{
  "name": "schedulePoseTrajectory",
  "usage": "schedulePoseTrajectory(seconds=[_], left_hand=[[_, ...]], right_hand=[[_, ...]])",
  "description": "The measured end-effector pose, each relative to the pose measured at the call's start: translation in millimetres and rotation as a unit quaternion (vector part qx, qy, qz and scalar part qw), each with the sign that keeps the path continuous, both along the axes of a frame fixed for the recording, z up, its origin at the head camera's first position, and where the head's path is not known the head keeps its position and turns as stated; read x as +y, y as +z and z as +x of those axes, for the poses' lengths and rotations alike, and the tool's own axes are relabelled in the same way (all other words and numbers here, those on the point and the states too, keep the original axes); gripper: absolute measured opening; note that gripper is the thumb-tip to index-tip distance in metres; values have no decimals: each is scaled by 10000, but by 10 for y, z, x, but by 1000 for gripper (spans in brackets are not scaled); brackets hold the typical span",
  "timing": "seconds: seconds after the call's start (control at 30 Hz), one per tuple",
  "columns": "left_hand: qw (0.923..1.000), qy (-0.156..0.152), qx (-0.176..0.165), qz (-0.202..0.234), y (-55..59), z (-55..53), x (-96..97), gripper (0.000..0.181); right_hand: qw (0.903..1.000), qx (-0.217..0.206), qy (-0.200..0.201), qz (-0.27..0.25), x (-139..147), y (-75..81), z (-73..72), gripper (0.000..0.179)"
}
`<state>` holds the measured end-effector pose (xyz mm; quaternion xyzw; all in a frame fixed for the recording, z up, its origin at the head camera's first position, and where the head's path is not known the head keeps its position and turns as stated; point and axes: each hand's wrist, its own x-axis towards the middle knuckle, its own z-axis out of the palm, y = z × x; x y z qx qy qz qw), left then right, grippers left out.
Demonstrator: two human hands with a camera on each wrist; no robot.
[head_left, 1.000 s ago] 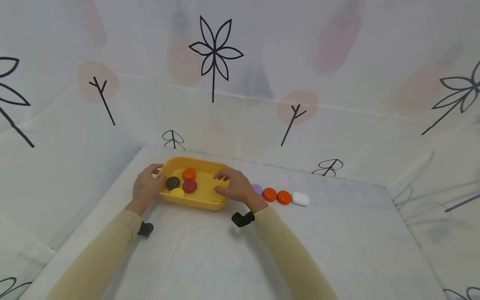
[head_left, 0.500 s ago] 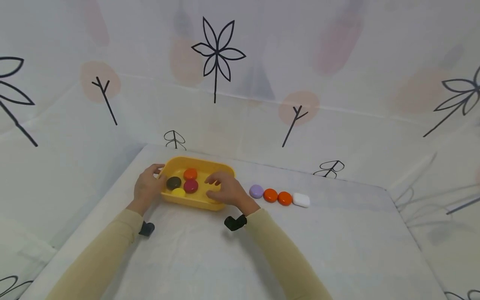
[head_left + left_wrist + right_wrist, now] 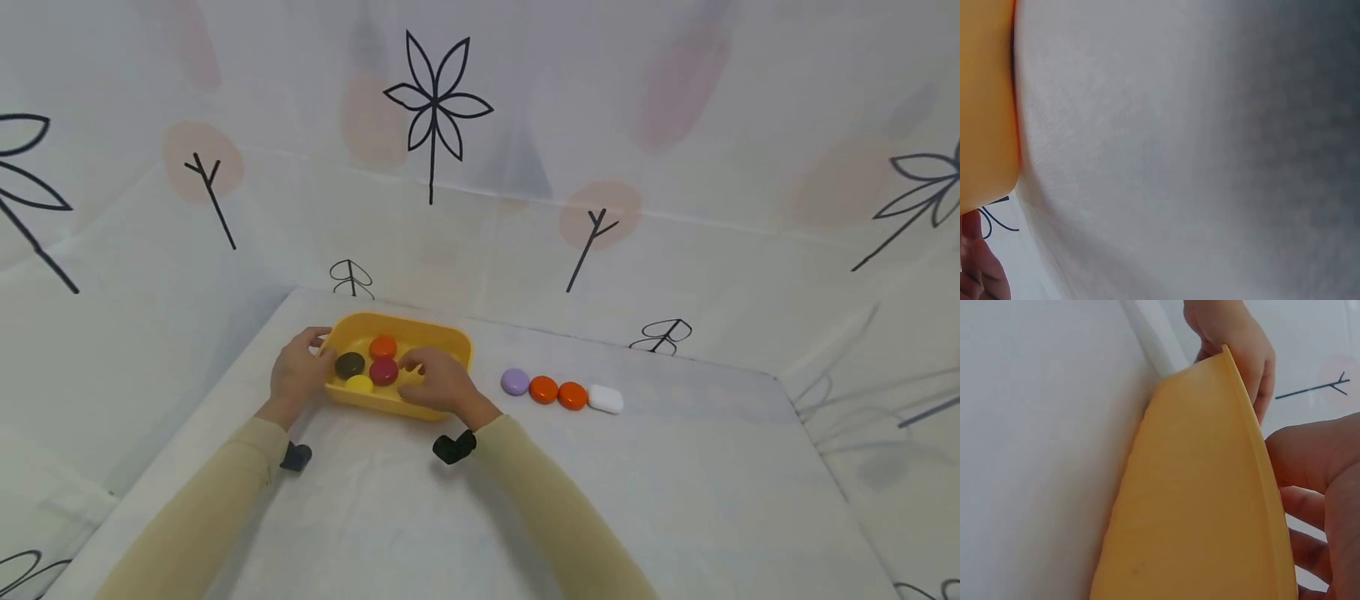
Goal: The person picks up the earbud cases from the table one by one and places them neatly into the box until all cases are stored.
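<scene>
A shallow yellow plastic tray [image 3: 431, 337] sits at the back left of the table, holding a red-orange disc [image 3: 383, 347], a dark olive disc [image 3: 350, 365], a magenta disc [image 3: 384, 372] and a yellow disc [image 3: 359, 384]. My left hand [image 3: 295, 377] grips the tray's left end, thumb at the rim. My right hand [image 3: 442, 382] reaches over the front wall into the tray, thumb and fingers parted, fingertips right beside the magenta disc. From the right wrist, the tray's outer wall [image 3: 1197, 481] hides the discs.
Right of the tray, a row lies on the white cloth: a lavender disc [image 3: 515, 382], two orange-red discs [image 3: 543, 389] and a white rounded-square piece [image 3: 606, 399]. A printed fabric wall [image 3: 495, 242] stands behind the table's back edge.
My right hand has moved left from the tray's right end to beside the magenta disc, uncovering the lavender disc. The left hand keeps its place on the tray.
</scene>
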<state>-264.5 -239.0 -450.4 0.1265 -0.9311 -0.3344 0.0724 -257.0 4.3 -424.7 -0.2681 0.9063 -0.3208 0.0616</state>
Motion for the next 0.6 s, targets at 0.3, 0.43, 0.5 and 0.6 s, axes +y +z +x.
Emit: schedulePoseTrajectory(seconds=[0.3,0.43,0.5,0.6], left_hand=[[9999,55,-91,26,5,-11,17,44],[10000,38,-71,35,6,-4,11,44],[10000,30,-51,23,9,3,11,43],[10000,16,-25,-20,13,8,14,43]], right_hand=[[9997,-19,-203,96,-166,-33,-53,34],[9995,-28,-311,79,-235,-51,-78,33],[9993,46,-360,105,-263,-70,-92,32],[9990,110,-418,76,-297,-100,-116,30]])
